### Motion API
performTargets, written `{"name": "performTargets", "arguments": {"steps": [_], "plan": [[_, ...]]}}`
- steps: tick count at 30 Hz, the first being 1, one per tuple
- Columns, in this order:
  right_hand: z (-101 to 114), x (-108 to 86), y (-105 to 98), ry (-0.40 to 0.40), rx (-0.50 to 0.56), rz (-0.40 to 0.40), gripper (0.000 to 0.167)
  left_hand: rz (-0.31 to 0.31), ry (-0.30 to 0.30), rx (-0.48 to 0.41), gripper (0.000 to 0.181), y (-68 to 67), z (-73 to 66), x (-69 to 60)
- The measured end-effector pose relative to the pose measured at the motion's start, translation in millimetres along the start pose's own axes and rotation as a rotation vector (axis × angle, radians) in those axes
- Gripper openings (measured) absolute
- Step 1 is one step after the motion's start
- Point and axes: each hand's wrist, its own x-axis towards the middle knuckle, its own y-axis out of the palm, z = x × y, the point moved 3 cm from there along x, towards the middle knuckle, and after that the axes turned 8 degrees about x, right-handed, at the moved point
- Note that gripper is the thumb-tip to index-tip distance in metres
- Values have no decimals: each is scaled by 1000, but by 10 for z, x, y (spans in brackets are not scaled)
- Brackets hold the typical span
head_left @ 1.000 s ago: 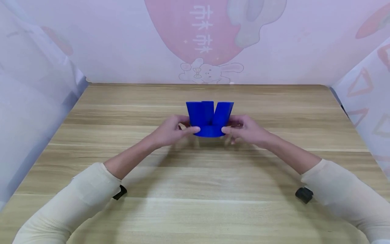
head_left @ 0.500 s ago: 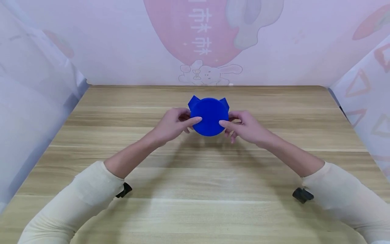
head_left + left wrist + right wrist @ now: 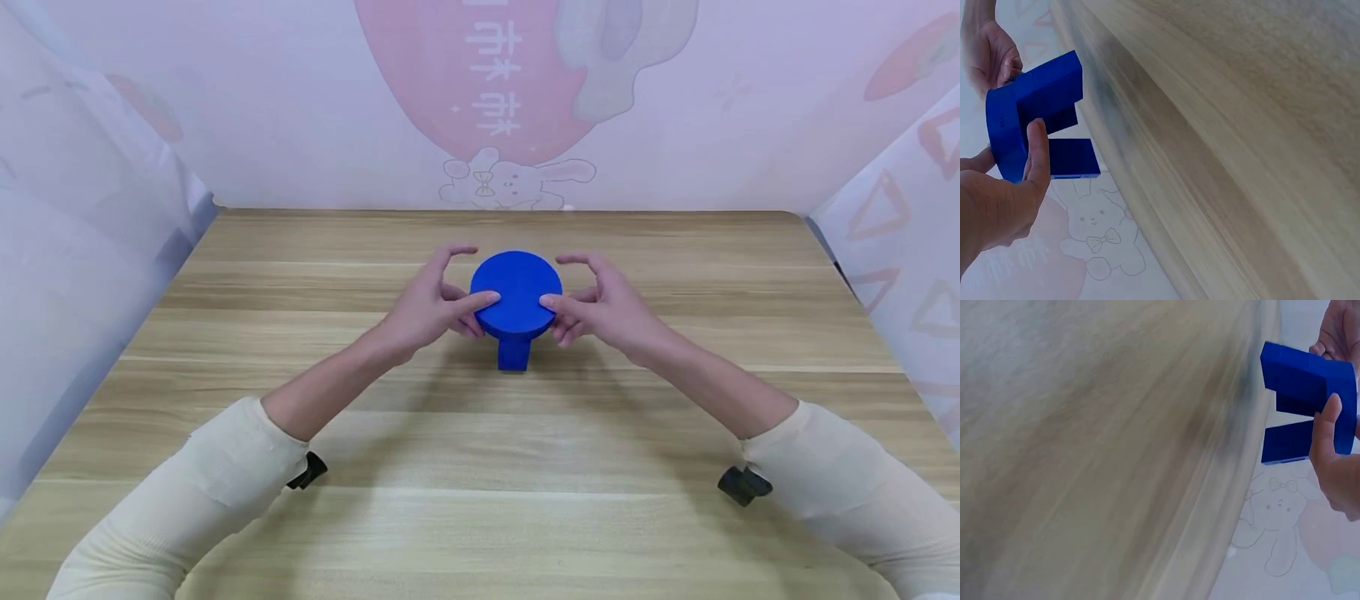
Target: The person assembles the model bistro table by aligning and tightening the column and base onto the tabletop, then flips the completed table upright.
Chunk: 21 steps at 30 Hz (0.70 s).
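Both hands hold a blue plastic piece, a round disc with several flat prongs, above the table. In the head view its smooth round face (image 3: pixel 516 287) is turned up toward me, and one prong (image 3: pixel 513 354) shows below the near rim. My left hand (image 3: pixel 423 304) pinches the left edge, thumb on the face and other fingers beneath. Likewise the right hand (image 3: pixel 611 312) pinches the right edge. Both index fingers are lifted off the rim. Seen from the left wrist, the prongs (image 3: pixel 1054 81) point toward the table. The right wrist view also shows the blue piece (image 3: pixel 1297 372) between both hands.
The wood-grain table (image 3: pixel 517 500) spreads beneath both arms. A pale printed curtain (image 3: pixel 300 100) with a rabbit drawing stands along its far edge, with more sheeting at both sides. Black objects (image 3: pixel 307 471) jut from under both sleeves.
Over the last second the blue piece has been tipped over: its prongs stood upward, and now its flat face is on top. Both index fingers have since lifted away from the rim.
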Motion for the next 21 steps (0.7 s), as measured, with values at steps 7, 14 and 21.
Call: {"name": "performTargets", "arguments": {"steps": [7,14,21], "plan": [[-96,3,-70,-37,-80,112,67,148,62,44,75,2,72,-12],[-162,21,-104,-37,-120,149,80,198,75,55,89,0,134,14],[-197,69,-122,-24,-174,152,77,221,43,65,87,21,171,55]]}}
